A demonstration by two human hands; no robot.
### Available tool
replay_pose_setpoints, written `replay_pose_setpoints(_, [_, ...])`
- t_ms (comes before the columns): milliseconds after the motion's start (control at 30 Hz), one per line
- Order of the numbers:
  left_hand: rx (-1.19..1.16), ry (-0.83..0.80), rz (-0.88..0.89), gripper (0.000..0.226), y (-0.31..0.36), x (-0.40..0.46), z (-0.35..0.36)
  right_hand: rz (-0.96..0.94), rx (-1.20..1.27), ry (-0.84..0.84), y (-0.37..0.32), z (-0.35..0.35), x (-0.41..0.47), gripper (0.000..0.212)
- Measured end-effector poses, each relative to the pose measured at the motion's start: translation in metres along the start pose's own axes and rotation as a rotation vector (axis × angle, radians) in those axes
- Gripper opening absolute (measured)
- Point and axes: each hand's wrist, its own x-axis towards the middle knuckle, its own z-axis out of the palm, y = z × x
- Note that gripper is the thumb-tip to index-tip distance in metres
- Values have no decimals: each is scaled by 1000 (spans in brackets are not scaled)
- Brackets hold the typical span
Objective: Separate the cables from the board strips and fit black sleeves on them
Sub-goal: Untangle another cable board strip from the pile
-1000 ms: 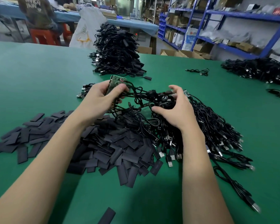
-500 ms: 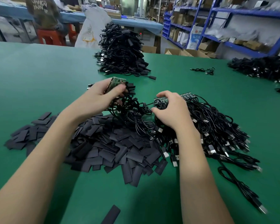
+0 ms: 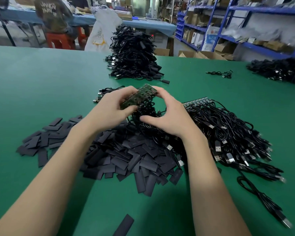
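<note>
Green table (image 3: 41,86): left hand (image 3: 109,109) fingers curled round board strip (image 3: 138,97), right hand (image 3: 167,114) pinching its far end; both raised over cables (image 3: 228,133), sleeves (image 3: 126,155).

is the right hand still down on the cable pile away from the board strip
No, the right hand now grips the far end of the board strip that the left hand holds.

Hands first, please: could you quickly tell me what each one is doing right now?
Left hand: grips the near end of the green board strip.
Right hand: fingers curled on the strip's far end, thumb over the cables.
</note>
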Motion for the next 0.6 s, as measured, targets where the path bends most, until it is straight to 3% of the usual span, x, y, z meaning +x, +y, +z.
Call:
replay_pose_setpoints(100, [-1, 39, 53, 32, 2, 2, 1, -65, 198, 172, -9, 9, 3, 36])
replay_pose_setpoints(200, [-59, 55, -30, 46, -5, 0, 3, -40, 303, 291, -10, 10, 6, 5])
replay_pose_setpoints(333, [-85, -17, -329, 76, -20, -5, 9, 41, 234, 229, -7, 4, 5, 23])
replay_pose_setpoints(400, [-30, -51, -365, 78, -26, -7, 18, 61, 126, 119, -6, -1, 4, 26])
replay_pose_setpoints(500, [-103, 43, -358, 80, -30, -10, 29, 69, -111, 15, -9, 0, 5, 5])
replay_pose_setpoints(600, [-307, 60, -363, 93, -34, -11, 32, 56, -198, 64, -8, 8, 8, 31])
